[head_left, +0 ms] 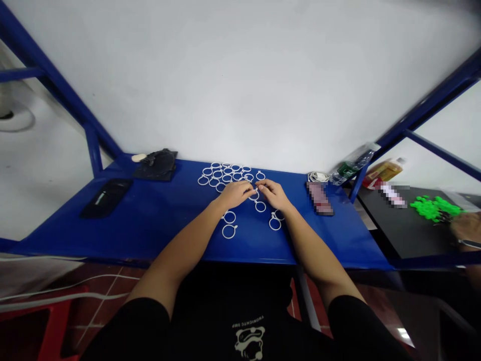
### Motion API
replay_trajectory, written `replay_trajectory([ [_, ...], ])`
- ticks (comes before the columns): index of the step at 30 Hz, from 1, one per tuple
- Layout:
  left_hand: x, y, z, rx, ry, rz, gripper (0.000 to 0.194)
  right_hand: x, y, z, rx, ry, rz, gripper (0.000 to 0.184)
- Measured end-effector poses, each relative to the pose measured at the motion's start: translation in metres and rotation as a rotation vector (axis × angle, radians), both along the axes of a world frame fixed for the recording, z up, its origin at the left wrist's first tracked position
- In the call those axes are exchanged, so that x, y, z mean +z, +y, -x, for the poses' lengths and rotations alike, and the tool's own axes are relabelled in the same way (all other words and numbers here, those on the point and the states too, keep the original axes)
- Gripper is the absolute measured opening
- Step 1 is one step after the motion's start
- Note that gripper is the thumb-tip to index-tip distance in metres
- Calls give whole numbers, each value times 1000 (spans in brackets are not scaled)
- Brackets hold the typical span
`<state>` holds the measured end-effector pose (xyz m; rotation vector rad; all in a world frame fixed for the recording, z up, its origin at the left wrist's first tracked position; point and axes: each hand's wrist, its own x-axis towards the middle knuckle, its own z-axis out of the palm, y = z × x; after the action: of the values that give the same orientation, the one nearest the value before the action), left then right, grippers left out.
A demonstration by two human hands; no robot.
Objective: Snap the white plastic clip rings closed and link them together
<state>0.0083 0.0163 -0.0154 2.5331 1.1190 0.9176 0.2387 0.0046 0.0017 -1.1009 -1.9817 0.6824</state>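
Observation:
My left hand [237, 193] is closed in a pinch by a thin white plastic ring [253, 200], part of which its fingers hide. Facing it, my right hand [273, 194] has thumb and fingertips drawn together just beside the ring's upper side; what they grip is too small to make out. Just below lies another white ring [260, 211] with a small tab. Several more rings [215, 186] spread in a cluster beyond my left hand. Two rings [228, 237] lie by my left forearm, and a small group [275, 229] rests beside my right wrist.
The blue table [158, 230] meets a white wall. At left are a black case [106, 198] and dark crumpled plastic [160, 163]. At right lie a phone [320, 199], a coiled white cable [317, 177] and a bottle [353, 164]. Another person's hand [468, 228] is near green pieces [436, 207].

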Motion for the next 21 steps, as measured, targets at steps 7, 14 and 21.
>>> replay_trajectory([
  [7,-6,2,1,-5,24,-34,27,-8,-1,5,5,-11,45,23],
  [14,-6,0,-2,-26,20,-106,33,-3,-4,8,37,-64,46,23],
  [21,-8,0,-2,-36,8,-124,35,-10,1,10,15,-33,5,22],
])
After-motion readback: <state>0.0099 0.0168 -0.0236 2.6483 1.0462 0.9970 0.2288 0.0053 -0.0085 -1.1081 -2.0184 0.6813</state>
